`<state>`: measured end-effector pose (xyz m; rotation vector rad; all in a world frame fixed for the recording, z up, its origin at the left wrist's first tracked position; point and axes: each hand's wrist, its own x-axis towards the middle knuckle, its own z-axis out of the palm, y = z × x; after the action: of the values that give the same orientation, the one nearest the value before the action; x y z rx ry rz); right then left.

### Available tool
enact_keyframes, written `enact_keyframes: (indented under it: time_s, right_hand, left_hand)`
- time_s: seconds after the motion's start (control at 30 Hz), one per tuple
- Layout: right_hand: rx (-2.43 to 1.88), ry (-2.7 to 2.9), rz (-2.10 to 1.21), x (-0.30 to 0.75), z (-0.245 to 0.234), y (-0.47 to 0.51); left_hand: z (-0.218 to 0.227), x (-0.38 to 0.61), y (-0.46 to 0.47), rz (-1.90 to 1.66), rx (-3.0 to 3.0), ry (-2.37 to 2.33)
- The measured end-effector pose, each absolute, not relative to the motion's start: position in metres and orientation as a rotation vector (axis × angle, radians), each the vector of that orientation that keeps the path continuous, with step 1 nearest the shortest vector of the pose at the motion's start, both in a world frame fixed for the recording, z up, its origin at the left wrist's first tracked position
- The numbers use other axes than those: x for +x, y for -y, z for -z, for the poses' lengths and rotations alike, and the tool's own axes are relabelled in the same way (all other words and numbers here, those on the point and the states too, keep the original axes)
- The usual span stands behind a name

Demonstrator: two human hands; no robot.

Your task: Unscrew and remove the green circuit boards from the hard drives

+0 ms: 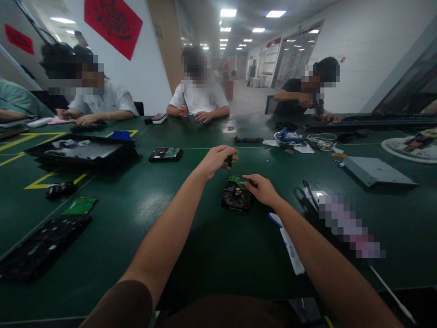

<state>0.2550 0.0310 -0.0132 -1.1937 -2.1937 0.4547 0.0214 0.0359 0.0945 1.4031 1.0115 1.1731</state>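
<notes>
A black hard drive (235,199) lies on the green tabletop in front of me, with a green circuit board (235,180) across its far end. My left hand (215,160) is closed around a small screwdriver (231,159) with a yellow and black handle, held upright over the drive's far edge. The screwdriver's tip is too small to place exactly. At the drive's right side, my right hand (264,189) rests its fingers on the circuit board, thumb and fingers closed at its edge.
Left are a black tray (44,152), a loose circuit board (80,206) and several black drives (37,248). Another hard drive (166,154) lies ahead. A blue-and-white tool (290,243), grey metal box (378,171) and white grille (396,148) are right. Several people sit opposite.
</notes>
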Motion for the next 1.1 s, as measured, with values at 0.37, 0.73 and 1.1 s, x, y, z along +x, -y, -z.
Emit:
enact_keyframes:
  time_s: [0.37, 0.73, 1.1]
  right_hand:
    - [-1.187, 2.189, -0.456, 0.2552, 0.0148, -0.0320]
    - [-1.206, 2.189, -0.449, 0.2542, 0.0121, -0.0301]
    - [-1.203, 2.200, -0.446, 0.2552, 0.0124, -0.0312]
  left_hand:
    - [-0.0921, 0.0208, -0.0408, -1.266, 1.450, -1.064]
    - [-0.0888, 0.0209, -0.0426, -1.243, 1.228, -0.918]
    - [-0.0910, 0.0209, -0.0401, -1.232, 1.191, -0.916]
